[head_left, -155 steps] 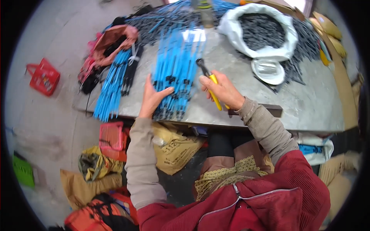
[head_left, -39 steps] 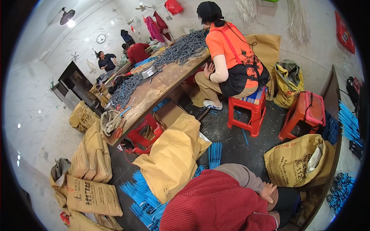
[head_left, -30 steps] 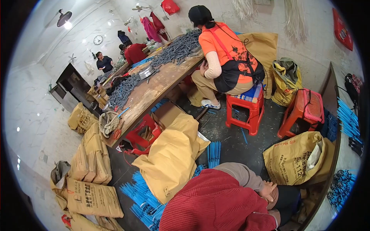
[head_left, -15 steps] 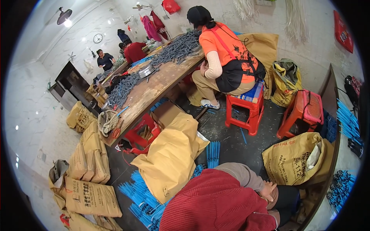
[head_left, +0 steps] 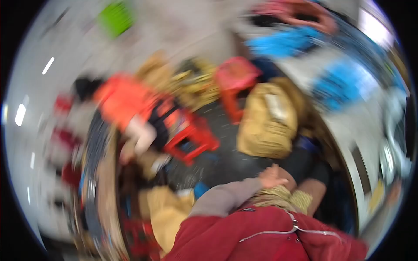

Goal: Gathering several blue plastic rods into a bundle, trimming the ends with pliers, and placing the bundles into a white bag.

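Observation:
The picture is smeared by motion. My left hand (head_left: 272,177) rests at my knee, above a tan patterned cloth (head_left: 278,195) on my lap. It holds nothing that shows, and its fingers look spread. My right arm reaches out to the far right over the light worktop (head_left: 337,130). At its end my right hand (head_left: 394,193) is too blurred for its fingers to be told. A small yellowish piece (head_left: 376,195) lies beside that hand. Farther along the worktop are two blurred blue bundles: one blue bundle (head_left: 342,87) nearer, another blue bundle (head_left: 283,41) farther off.
A tan sack (head_left: 267,124) stands on the floor in front of my knees. Beyond it is a red stool (head_left: 235,78). A person in an orange top (head_left: 124,98) sits on a red stool (head_left: 191,139) at the left, by a long wooden table (head_left: 106,174).
My view has swung to the right, bringing the worktop and my right arm into sight. The co-worker and wooden table now appear farther left. My left hand is still near my knee.

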Demonstrator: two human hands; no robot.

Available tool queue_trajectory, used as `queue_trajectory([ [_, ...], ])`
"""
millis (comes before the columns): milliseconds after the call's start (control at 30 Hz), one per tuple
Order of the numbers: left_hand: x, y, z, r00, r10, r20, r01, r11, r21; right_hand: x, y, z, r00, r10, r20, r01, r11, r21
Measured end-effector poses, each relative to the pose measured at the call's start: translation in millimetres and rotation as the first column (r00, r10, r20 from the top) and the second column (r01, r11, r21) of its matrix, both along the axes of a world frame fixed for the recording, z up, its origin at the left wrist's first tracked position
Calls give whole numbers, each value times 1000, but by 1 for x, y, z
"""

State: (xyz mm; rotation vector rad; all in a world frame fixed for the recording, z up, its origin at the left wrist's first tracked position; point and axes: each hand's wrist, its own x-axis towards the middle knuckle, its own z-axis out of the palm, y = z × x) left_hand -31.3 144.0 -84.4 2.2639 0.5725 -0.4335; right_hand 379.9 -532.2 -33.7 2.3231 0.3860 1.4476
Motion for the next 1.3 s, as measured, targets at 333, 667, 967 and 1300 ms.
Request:
queue_trajectory([
  [333, 34, 7, -76, 848, -485, 213, 503, 864, -37, -85, 94, 62, 923, 320, -212, 26, 499, 866],
  [667, 133, -94, 49, 304, -752, -584, 952, 227, 204, -99, 87, 62, 928, 357, -109, -59, 428, 902],
  [967, 173, -139, 53, 122, -796, -593, 963, -50, 265, -94, 94, 62, 917, 393, -70, -141, 482, 865],
  [1300, 194, -151, 28, -60, -846, -529, 901, -274, 336, -233, 98, 97, 893, 382, -238, -61, 627, 777],
])
